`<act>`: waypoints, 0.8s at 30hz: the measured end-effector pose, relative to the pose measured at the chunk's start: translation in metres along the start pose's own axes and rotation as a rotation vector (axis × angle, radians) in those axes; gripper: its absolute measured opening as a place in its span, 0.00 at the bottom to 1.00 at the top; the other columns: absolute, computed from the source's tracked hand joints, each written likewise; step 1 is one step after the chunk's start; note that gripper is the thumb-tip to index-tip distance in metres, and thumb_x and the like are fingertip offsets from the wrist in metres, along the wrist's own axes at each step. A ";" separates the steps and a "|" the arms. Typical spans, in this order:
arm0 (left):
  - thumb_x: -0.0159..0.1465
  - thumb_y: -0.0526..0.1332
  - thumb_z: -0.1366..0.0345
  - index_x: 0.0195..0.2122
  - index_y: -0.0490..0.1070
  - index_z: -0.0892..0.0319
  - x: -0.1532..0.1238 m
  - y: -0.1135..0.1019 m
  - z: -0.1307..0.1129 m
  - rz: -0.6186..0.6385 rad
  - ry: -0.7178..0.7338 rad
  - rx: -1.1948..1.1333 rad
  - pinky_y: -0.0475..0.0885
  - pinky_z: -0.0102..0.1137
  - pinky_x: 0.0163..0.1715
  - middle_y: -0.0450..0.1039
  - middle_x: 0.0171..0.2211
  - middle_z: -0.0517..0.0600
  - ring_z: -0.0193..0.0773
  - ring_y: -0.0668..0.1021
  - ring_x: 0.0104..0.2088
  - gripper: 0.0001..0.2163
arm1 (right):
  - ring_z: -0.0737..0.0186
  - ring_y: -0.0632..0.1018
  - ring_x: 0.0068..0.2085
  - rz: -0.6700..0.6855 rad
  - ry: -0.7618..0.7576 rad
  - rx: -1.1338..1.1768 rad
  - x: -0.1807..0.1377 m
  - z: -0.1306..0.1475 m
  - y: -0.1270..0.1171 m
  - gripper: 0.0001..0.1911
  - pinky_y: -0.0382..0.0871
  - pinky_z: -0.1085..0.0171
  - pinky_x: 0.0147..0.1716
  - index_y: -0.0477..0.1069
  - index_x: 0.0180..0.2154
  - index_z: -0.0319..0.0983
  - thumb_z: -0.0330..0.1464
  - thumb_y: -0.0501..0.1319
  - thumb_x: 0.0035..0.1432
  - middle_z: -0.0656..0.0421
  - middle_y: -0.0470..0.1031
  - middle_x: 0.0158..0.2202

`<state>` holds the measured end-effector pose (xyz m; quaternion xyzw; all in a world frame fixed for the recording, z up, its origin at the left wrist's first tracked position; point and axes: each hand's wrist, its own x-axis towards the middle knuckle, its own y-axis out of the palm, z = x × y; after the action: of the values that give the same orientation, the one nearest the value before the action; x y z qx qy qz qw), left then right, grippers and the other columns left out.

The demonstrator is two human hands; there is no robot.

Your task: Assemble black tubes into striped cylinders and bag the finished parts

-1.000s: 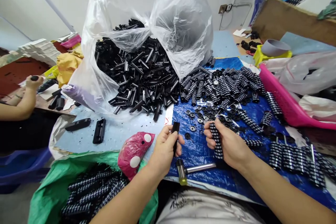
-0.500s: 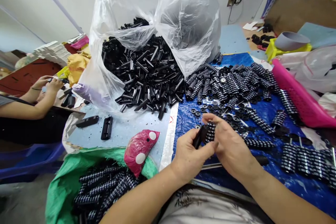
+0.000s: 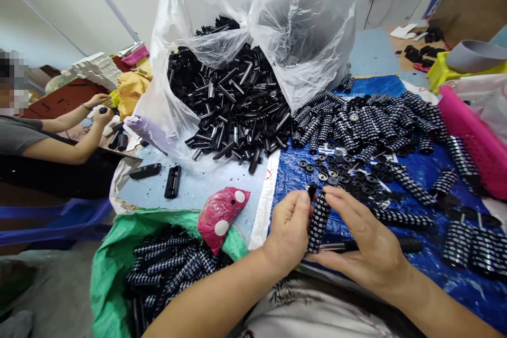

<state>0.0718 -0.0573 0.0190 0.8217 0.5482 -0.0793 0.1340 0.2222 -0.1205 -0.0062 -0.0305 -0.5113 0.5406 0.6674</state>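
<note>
Between my two hands a black number roller, printed with rows of white digits, stands tilted over the blue sheet. My left hand is closed around a black plastic casing, mostly hidden by the fingers, and touches the roller's left side. My right hand holds the roller by its ends, fingers at the top and thumb at the bottom. Behind the hands lie small black discs and a heap of more number rollers. A screwdriver-like tool with a metal shaft lies under my right hand.
A plastic bag spills black casings at the back. A green sack of finished-looking pieces stands front left, beside a pink pouch. A pink basket is at right. A co-worker handles parts at left.
The roller has turned more upright and faces me, its digits now showing. My right hand has shifted to span its ends. The view has swung slightly left.
</note>
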 end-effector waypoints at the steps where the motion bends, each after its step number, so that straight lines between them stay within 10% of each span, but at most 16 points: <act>1: 0.61 0.63 0.42 0.33 0.74 0.59 0.000 0.001 0.000 0.012 -0.018 -0.060 0.67 0.29 0.33 0.70 0.28 0.47 0.34 0.70 0.30 0.22 | 0.43 0.70 0.64 -0.014 -0.002 -0.022 0.001 0.002 0.000 0.50 0.70 0.48 0.62 0.49 0.71 0.38 0.35 0.72 0.55 0.43 0.63 0.66; 14: 0.47 0.77 0.53 0.35 0.76 0.61 0.009 -0.021 -0.004 0.130 -0.243 -0.213 0.67 0.28 0.29 0.73 0.26 0.45 0.30 0.72 0.24 0.21 | 0.43 0.67 0.65 0.094 0.007 -0.184 -0.012 -0.003 0.005 0.50 0.67 0.46 0.62 0.47 0.71 0.31 0.46 0.67 0.60 0.39 0.64 0.65; 20: 0.61 0.66 0.62 0.39 0.77 0.59 0.024 -0.064 0.002 0.062 0.169 0.527 0.69 0.33 0.40 0.77 0.35 0.49 0.38 0.76 0.36 0.08 | 0.54 0.80 0.45 0.314 0.001 -0.197 -0.051 -0.021 -0.010 0.15 0.75 0.55 0.45 0.72 0.52 0.41 0.38 0.61 0.66 0.53 0.79 0.45; 24: 0.57 0.69 0.64 0.34 0.78 0.58 0.034 -0.082 -0.007 0.217 0.125 0.934 0.65 0.33 0.35 0.75 0.32 0.48 0.40 0.75 0.34 0.05 | 0.60 0.80 0.38 0.220 0.078 -0.181 -0.048 -0.018 -0.017 0.08 0.74 0.61 0.41 0.72 0.47 0.40 0.33 0.59 0.67 0.56 0.78 0.39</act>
<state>0.0092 0.0049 0.0050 0.8497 0.3720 -0.2531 -0.2748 0.2517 -0.1544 -0.0363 -0.1670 -0.5252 0.5606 0.6181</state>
